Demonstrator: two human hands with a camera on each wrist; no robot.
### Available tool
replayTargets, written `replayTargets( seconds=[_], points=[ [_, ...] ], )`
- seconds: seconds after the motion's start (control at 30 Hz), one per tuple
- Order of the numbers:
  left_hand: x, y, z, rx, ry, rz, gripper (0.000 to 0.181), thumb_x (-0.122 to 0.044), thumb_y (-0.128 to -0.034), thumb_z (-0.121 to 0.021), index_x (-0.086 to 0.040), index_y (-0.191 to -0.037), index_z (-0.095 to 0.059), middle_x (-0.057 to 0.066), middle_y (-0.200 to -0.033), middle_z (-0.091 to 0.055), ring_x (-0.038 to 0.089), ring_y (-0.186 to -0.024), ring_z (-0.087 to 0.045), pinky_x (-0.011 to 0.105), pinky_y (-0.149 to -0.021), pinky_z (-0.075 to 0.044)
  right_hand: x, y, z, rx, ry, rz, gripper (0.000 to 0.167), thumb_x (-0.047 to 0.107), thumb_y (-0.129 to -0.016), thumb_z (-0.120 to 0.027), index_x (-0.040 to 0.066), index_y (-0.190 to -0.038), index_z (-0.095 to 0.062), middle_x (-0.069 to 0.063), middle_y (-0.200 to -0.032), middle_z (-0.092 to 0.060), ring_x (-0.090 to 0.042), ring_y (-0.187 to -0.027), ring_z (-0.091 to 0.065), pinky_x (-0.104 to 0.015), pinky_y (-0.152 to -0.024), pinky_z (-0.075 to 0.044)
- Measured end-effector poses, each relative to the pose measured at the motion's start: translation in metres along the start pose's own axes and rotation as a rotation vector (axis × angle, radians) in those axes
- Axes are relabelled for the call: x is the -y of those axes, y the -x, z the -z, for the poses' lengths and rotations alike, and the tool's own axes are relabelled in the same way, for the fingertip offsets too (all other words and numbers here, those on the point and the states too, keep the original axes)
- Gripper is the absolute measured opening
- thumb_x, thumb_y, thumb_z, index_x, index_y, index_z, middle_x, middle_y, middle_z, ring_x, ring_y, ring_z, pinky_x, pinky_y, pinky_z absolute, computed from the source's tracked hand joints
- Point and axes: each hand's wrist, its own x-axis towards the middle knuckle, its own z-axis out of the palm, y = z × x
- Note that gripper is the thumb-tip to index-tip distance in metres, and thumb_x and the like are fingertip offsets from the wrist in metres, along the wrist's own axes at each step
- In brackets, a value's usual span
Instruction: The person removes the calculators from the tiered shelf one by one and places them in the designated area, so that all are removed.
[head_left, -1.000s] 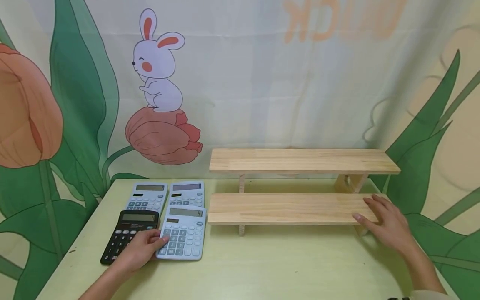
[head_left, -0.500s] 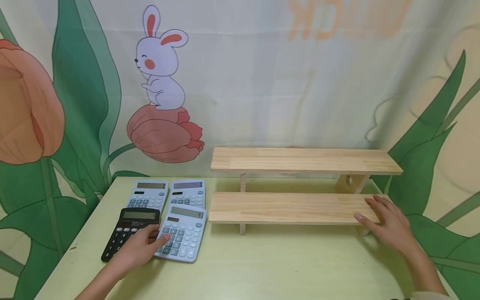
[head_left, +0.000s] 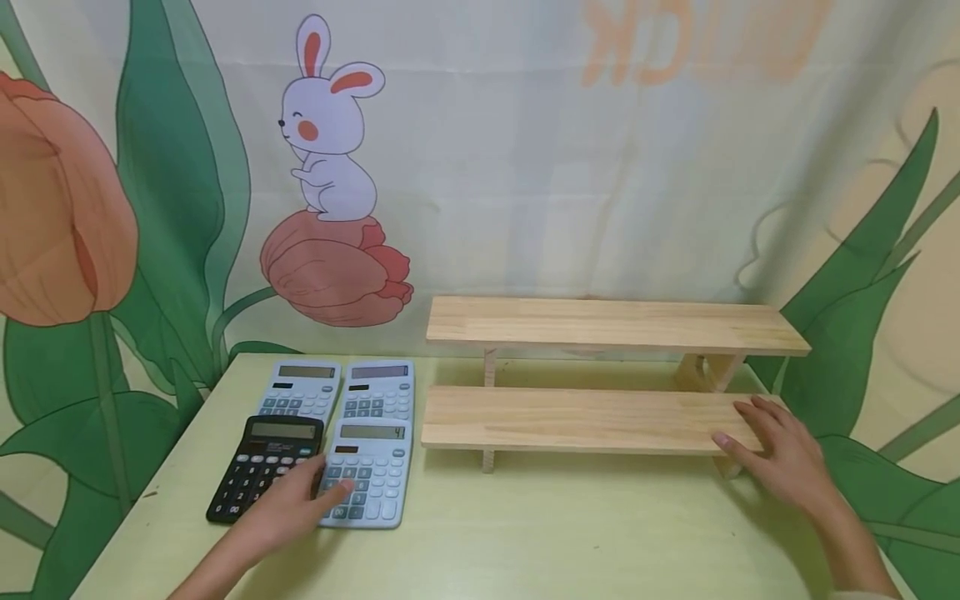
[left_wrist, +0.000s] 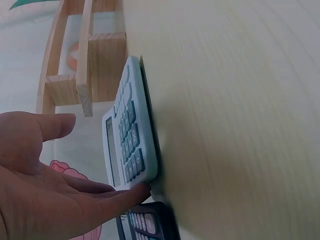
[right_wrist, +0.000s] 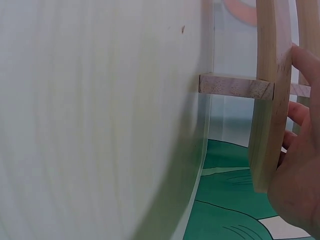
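A light blue calculator lies face up on the table at the front, left of the wooden shelf stand. My left hand is at its left edge. In the left wrist view the thumb stands clear of the keys, while the extended fingers touch the calculator's side. Just left is a black calculator, partly hidden by that hand. Behind these two lie more light blue calculators, one at left and one at right. My right hand rests on the right end of the lower shelf board, fingers relaxed.
The stand's upper board sits higher and farther back, close to the printed curtain. Wooden supports hold up the boards. Pale yellow tabletop extends in front of the stand.
The front light blue calculator has turned straighter and settled flat on the table, beside the black one. My left thumb has come off it. My right hand has stayed on the shelf.
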Motion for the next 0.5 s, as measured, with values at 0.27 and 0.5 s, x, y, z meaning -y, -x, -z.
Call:
replayTargets(
  seconds=[0.27, 0.5],
  points=[
    [-0.017, 0.002, 0.004, -0.013, -0.061, -0.066, 0.091, -0.052, -0.1045, -0.063, 0.017, -0.156, -0.031, 0.041, -0.158, -0.035, 0.058, -0.146, -0.036, 0.072, -0.114, -0.037, -0.006, 0.006, 0.0, -0.007, -0.009, 0.008, 0.069, 0.039, -0.1, -0.071, -0.006, -0.15, -0.051, -0.038, -0.156, -0.038, -0.066, -0.139, -0.032, -0.084, -0.101, -0.026],
    [-0.046, -0.001, 0.026, -0.111, -0.181, -0.283, 0.073, -0.047, -0.1041, -0.067, 0.001, -0.155, -0.047, 0.028, -0.155, -0.048, 0.049, -0.142, -0.047, 0.068, -0.111, -0.044, -0.011, 0.011, 0.013, -0.052, -0.092, 0.003, 0.064, 0.031, -0.101, -0.072, -0.008, -0.149, -0.052, -0.041, -0.155, -0.039, -0.069, -0.137, -0.034, -0.085, -0.102, -0.027]
  ],
)
